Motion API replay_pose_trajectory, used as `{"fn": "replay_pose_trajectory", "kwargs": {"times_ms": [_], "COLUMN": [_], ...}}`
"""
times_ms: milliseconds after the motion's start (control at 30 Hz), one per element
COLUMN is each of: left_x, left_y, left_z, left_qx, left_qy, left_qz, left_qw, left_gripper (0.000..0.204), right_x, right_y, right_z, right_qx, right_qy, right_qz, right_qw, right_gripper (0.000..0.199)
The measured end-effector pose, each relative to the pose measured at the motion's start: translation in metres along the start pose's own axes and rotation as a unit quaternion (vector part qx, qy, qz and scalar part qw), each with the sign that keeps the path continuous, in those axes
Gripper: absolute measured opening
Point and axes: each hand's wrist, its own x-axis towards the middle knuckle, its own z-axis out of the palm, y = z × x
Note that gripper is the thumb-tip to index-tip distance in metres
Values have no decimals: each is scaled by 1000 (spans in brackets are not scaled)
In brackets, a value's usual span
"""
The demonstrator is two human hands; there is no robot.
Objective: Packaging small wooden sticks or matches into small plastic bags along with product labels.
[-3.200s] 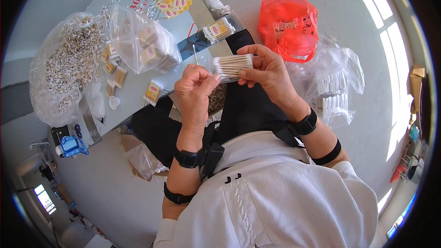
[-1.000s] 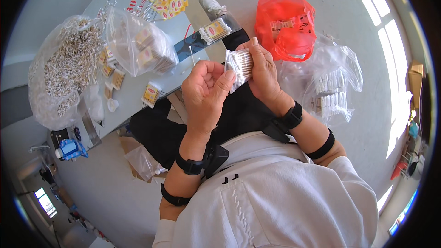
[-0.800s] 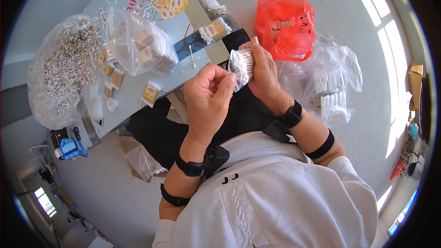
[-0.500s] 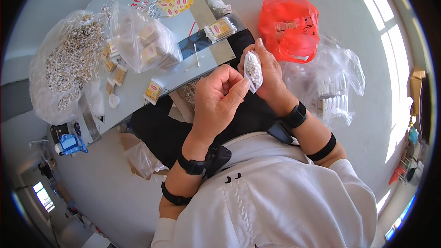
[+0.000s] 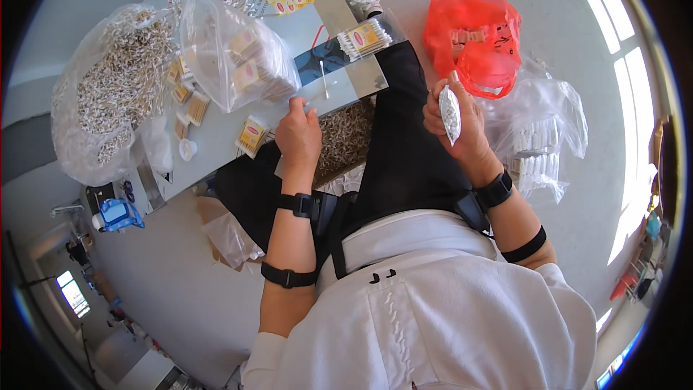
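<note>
The right hand (image 5: 462,126) is raised over the lap with its fingers curled around a small clear packet of cotton swabs (image 5: 450,113), held upright; the left hand (image 5: 297,137) rests knuckles-up at the near edge of the tabletop (image 5: 216,137), fingers bent under, and whether it pinches anything cannot be told; just right of it lies a tray of loose swabs (image 5: 346,137) on the lap; beyond the left hand stands a clear bag of boxed packets (image 5: 234,58), with a large bag of loose swabs (image 5: 108,94) further left and a filled packet (image 5: 366,37) at the tabletop's far right corner; on the floor to the right sit an orange plastic bag (image 5: 473,29) and a clear bag of finished packets (image 5: 541,137); half a second ago both hands met at the packet; now the left has dropped away to the tabletop.
</note>
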Motion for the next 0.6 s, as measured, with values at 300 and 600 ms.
{"fn": "replay_pose_trajectory", "kwargs": {"times_ms": [300, 600], "left_x": [9, 7], "left_y": [-4, 7], "left_z": [12, 16], "left_qx": [-91, -119], "left_qy": [46, 109], "left_qz": [-32, -25], "left_qw": [994, 987], "left_gripper": [11, 10], "right_x": [4, 6], "right_y": [4, 5], "right_z": [4, 5], "right_qx": [-8, 8], "right_qy": [12, 18], "right_qz": [10, 16], "right_qw": [1000, 1000], "right_gripper": [38, 37]}}
